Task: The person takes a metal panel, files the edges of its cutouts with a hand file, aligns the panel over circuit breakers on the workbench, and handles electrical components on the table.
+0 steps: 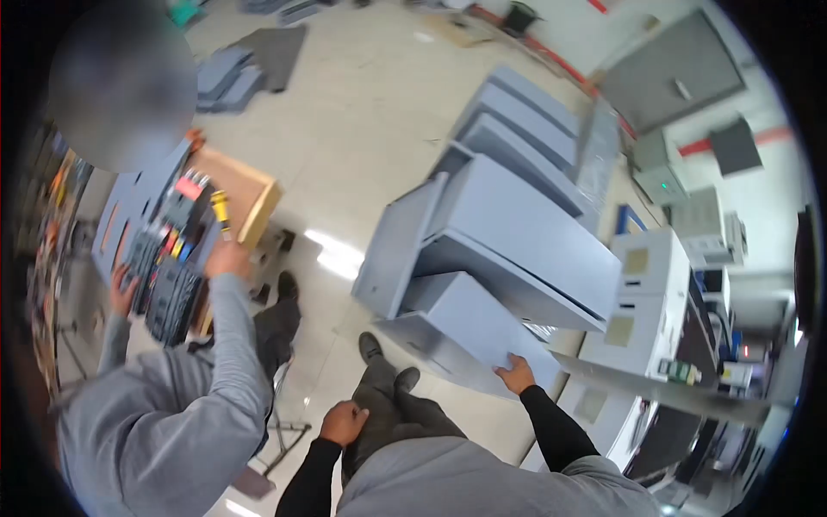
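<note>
One grey box [474, 323], near right in the head view, under the right hand [517, 376]: thumb apart, impossible to tell if pinching. Left hand [344, 423] loosely curled by the thigh [380, 408], closure unclear. Probably stiff, heavyish, smooth; best gripped by opposite edges.

Workshop: large grey panels [527, 226], yellow-handled screwdriver [220, 209].

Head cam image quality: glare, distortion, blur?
Head view: white glare on the floor, left of the grey-blue box; head view: wide-angle warping, black corners, outer shelves bent and smeared; head view: a smooth blurred disc over the co-worker's head; head view: right hand and left hand discernible, fine detail soft.
</note>
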Motion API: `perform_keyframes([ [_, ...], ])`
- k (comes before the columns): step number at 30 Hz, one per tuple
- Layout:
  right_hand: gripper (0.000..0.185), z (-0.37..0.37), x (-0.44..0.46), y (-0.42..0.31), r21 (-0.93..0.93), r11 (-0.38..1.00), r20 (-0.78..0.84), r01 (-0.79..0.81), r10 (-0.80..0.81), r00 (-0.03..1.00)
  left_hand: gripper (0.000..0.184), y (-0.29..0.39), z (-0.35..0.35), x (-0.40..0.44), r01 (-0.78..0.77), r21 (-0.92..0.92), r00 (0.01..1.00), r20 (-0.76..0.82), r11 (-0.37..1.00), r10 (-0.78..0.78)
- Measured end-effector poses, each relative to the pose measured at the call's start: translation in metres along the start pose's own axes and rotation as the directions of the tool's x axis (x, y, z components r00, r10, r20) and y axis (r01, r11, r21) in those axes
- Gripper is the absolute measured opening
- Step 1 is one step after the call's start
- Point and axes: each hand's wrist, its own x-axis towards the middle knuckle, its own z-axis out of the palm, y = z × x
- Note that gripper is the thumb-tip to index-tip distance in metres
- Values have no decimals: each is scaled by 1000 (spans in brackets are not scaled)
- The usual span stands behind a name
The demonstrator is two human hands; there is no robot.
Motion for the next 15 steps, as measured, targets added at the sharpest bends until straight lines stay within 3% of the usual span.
perform_keyframes([
  [9, 83, -13, -54, 16, 104, 988, 151, -111, 95, 984, 29, 25, 31, 30, -100, -47, 994, 41, 994, 102],
  [13, 82, 5, -77, 58, 115, 992, 84, -54, 44, 995, 30, 39, 47, 39, -84, -9, 994, 70, 996, 84],
  [15, 81, 6, -77, 85, 141, 990, 67, -23, 13, 998, 31, 31, 68, 53, -176, 43, 984, 20, 983, 175],
])
